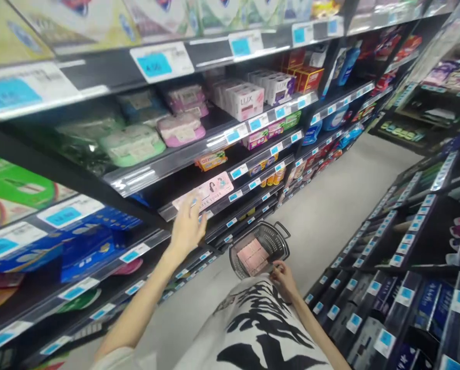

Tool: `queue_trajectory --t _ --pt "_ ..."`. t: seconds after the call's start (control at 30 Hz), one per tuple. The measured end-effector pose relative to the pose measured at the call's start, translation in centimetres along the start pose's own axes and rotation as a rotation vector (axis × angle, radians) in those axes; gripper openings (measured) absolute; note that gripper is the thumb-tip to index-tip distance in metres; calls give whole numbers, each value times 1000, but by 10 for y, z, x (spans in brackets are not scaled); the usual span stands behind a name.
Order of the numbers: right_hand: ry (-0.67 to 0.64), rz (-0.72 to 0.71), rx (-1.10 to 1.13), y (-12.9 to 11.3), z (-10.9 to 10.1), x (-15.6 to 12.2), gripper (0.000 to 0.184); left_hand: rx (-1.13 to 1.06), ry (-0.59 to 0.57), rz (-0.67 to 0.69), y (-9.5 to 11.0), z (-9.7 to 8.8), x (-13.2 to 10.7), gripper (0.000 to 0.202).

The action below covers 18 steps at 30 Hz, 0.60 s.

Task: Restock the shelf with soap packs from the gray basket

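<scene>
Reaching out to the shelf on the left, my left hand [188,226] has its fingers stretched and apart. Its fingertips overlap the near end of a long pink printed panel [219,189] at a shelf's front edge; I cannot tell whether they touch it or whether it is a box or a sign. My right hand [284,280] is low in front of my body, fingers curled at the near rim of a dark shopping basket [235,264]. The grip itself is partly hidden. Several pink packs [253,256] lie side by side in the basket.
White soap boxes [249,102], a pink wrapped pack [181,128] and a green wrapped pack [132,145] sit on the shelf above. An orange box [211,160] stands behind the panel. Shelving [407,241] lines the right side; grey floor [345,180] runs between.
</scene>
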State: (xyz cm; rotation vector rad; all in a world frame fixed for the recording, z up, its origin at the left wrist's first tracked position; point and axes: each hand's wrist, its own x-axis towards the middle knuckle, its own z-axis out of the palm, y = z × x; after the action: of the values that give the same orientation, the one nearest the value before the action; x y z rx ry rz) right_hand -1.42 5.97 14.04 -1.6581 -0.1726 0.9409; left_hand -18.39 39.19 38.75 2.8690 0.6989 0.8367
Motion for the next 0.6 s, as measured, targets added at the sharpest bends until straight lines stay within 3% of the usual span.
queue_trajectory --t 0.03,0.07,0.13,0.2,0.27,0.33,0.43,0.6 --pt "-12 4 -10 1 10 -1 44 -61 -66 34 7 14 -27 57" --pt "-20 10 -18 3 21 -2 41 -119 -211 62 15 29 -55 53" --pt "-24 25 -33 10 41 -1 39 -193 -698 51 28 58 -115 49" --pt "-21 43 -41 17 58 0 41 -142 -1195 -130 38 78 -171 47" --pt "-8 65 -38 24 70 1 44 -52 -1449 -286 39 86 -216 42" --pt "8 101 -34 30 79 1 46 20 -1519 -349 33 84 -245 41" --pt "3 187 -42 39 88 -1 48 18 -1507 -322 23 81 -264 54" --pt "-60 309 -71 51 94 -5 44 -156 -1534 -219 30 105 -250 48"
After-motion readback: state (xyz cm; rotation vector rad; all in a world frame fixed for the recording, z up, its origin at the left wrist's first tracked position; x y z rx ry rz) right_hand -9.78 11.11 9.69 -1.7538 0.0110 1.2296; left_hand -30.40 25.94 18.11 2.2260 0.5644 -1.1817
